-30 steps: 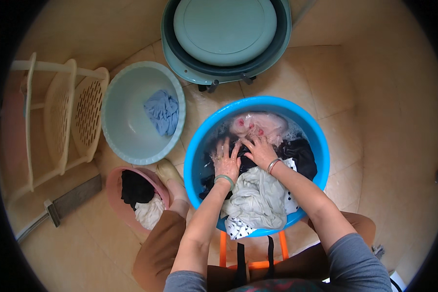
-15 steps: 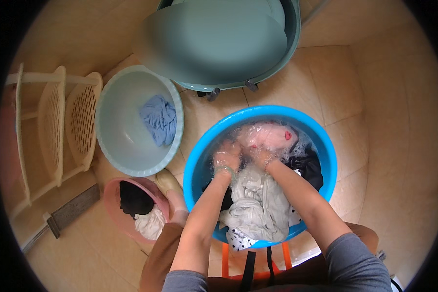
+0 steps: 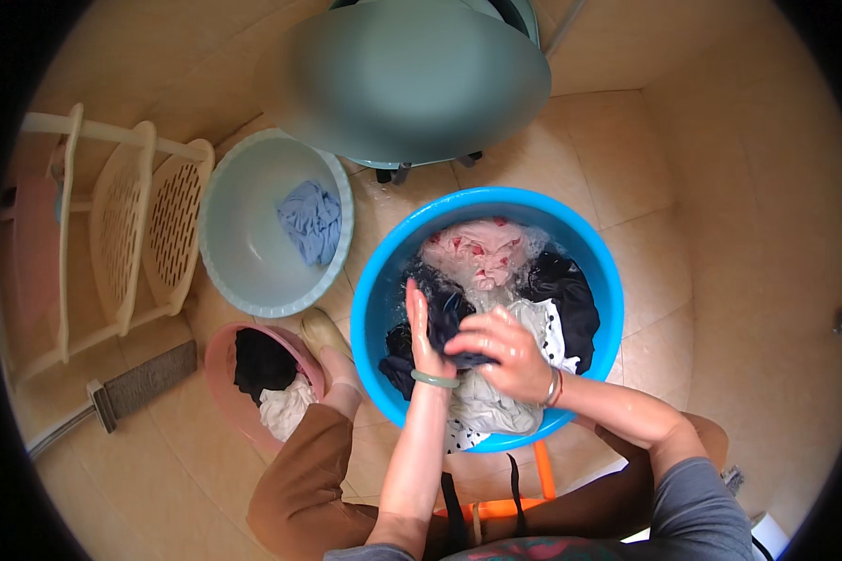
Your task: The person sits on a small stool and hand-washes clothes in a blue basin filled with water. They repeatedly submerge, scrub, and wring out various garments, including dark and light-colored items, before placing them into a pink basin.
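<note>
A blue basin (image 3: 611, 280) holds water and several wet clothes. My left hand (image 3: 425, 329) is raised over it, fingers stretched out straight, with a bangle at the wrist. Against its palm lies a dark navy garment (image 3: 447, 313). My right hand (image 3: 507, 353), fingers curled, grips part of this dark cloth beside the left palm. Behind my hands a pink garment with red patterns (image 3: 482, 251) floats in suds. Under and around them are a pale grey-white garment (image 3: 496, 404), a white dotted cloth (image 3: 552, 332) and a black garment (image 3: 571, 290).
A pale green basin (image 3: 225, 234) with a light blue cloth (image 3: 311, 222) stands at the left. Below it, a pink basin (image 3: 217, 383) holds black and white cloths near my foot. A cream rack (image 3: 173, 224) and a grey flat-headed brush (image 3: 150, 379) are farther left. A greenish tub (image 3: 533, 28) stands at the back.
Both hands have come up out of the water, away from the pink garment, and toward me. The dark garment is now between them. The pink garment is left spread out in the water.
</note>
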The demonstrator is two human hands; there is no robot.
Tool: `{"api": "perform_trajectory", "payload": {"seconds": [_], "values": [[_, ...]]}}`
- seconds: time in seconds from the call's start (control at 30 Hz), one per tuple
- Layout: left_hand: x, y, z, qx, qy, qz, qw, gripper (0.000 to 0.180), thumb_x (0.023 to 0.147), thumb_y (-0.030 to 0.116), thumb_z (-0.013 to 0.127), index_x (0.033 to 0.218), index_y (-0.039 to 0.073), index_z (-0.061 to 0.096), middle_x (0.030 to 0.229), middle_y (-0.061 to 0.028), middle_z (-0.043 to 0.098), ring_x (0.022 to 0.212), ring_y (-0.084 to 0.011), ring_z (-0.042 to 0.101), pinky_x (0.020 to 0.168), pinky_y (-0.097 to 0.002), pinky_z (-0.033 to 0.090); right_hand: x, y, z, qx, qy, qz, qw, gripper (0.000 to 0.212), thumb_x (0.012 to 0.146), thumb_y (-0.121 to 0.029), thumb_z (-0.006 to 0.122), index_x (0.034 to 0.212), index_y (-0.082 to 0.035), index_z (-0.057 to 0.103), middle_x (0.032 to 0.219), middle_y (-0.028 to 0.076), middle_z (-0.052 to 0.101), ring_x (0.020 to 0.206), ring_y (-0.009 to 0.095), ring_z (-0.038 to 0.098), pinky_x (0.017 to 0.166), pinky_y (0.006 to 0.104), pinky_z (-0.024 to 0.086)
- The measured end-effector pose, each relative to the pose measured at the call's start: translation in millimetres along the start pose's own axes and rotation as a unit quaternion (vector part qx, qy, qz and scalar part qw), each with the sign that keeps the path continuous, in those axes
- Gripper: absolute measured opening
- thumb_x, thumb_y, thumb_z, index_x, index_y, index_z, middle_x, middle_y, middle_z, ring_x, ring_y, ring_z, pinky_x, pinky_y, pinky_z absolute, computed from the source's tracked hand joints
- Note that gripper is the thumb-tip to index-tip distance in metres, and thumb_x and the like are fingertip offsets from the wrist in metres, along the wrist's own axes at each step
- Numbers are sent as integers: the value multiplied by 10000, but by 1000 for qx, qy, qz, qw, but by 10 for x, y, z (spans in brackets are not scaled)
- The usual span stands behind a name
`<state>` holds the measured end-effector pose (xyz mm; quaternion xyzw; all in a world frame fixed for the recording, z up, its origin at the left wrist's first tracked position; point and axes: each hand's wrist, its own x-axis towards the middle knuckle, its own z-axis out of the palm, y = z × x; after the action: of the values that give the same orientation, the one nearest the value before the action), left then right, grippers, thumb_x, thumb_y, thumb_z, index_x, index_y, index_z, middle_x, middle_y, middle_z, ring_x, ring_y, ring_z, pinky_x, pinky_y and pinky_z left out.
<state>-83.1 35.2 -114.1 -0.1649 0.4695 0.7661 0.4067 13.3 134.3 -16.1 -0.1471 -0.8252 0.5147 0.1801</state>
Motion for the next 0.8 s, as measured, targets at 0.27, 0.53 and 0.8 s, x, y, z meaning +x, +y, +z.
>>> {"api": "perform_trajectory", "payload": {"seconds": [0.27,0.53,0.8], "values": [[-51,-57,36,-115,-124,-205,964,453,957,247,545,1372,105,433,1194,-105,551,1123,-214,550,975,-359,445,-336,-199,388,-179,-17,-30,983,465,702,-423,739,1130,-256,669,1159,-10,550,997,257,472,809,392,430],[74,-426,-220,-120,5,-121,985,357,965,231,513,1266,37,522,1098,-68,593,1060,-168,563,895,-319,467,45,132,509,-107,150,-24,983,138,681,-159,743,719,-124,615,810,49,563,736,238,589,558,348,497],[115,-295,-11,235,117,-14,965,244,951,268,568,962,31,628,907,-8,611,863,-101,560,815,-252,444,0,1258,221,-213,146,93,962,112,808,-192,647,767,-88,633,782,84,634,727,303,636,607,405,510]]}}
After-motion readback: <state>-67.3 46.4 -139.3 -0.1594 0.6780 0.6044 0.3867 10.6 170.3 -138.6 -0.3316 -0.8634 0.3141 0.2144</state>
